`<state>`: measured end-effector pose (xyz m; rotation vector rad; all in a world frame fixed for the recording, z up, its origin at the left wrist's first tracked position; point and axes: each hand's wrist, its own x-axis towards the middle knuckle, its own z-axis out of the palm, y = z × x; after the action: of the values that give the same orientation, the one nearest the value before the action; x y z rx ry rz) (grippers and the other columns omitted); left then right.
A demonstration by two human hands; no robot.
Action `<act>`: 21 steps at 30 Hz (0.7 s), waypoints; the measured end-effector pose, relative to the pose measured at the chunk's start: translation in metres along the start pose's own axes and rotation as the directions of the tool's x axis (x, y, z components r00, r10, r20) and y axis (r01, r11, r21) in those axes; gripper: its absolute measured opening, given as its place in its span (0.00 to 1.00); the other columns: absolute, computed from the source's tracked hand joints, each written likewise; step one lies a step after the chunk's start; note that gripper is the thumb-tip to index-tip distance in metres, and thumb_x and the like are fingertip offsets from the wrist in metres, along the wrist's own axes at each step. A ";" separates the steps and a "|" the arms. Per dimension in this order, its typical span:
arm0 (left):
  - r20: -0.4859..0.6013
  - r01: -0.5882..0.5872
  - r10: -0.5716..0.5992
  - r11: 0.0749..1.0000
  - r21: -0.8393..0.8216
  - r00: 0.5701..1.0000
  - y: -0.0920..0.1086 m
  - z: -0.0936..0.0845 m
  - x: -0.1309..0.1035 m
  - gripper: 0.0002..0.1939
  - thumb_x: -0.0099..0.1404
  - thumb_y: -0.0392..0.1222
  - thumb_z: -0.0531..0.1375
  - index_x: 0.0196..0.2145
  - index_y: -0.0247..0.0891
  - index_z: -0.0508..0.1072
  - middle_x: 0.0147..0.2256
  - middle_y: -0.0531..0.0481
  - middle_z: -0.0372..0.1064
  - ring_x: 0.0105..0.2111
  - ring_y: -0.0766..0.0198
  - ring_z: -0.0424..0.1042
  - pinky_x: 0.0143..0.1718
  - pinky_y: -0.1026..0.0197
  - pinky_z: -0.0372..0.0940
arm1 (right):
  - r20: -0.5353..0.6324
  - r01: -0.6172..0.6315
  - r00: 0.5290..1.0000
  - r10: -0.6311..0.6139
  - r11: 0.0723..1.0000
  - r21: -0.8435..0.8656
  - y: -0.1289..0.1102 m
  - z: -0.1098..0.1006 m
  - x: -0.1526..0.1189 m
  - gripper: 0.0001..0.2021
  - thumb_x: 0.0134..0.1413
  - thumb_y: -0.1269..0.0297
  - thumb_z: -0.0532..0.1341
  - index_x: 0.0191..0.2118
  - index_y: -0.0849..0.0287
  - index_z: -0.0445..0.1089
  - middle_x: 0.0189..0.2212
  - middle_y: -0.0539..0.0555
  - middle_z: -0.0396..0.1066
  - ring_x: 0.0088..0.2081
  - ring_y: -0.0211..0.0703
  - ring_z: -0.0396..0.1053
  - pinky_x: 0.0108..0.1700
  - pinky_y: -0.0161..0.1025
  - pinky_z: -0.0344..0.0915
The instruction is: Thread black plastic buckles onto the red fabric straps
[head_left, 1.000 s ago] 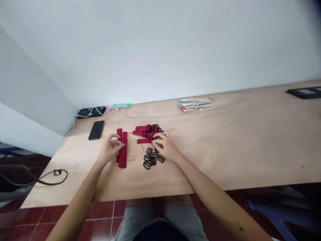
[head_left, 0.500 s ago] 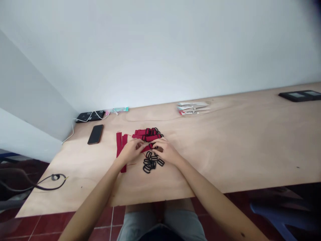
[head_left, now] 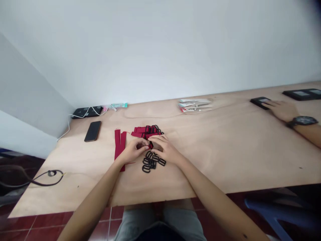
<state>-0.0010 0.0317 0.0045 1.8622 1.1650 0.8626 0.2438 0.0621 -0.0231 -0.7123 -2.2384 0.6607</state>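
Now we pinch a red strap [head_left: 150,145] btwn left hand [head_left: 132,151] & right hand [head_left: 164,149], above black rings [head_left: 151,161].

Our left hand [head_left: 132,152] and right hand [head_left: 167,150] are bare, forearms unsleeved, no rings or watch visible. At the frame's lower centre we wear grey shorts [head_left: 160,221].

Both hands' fingers [head_left: 144,144] pinched together
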 end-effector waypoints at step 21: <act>-0.021 0.175 -0.217 0.836 -0.520 0.976 0.006 0.013 -0.003 0.18 0.60 0.54 0.76 0.35 0.35 0.84 0.28 0.48 0.77 0.24 0.66 0.70 0.29 0.62 0.66 | -0.154 0.023 0.988 0.015 0.971 0.239 -0.015 0.001 0.000 0.13 0.63 0.60 0.71 0.52 0.51 0.78 0.47 0.57 0.81 0.52 0.56 0.75 0.58 0.56 0.71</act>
<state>0.0116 0.0238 0.0028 1.2564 1.0219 1.0192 0.2387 0.0510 -0.0141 -0.6151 -1.9760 0.8288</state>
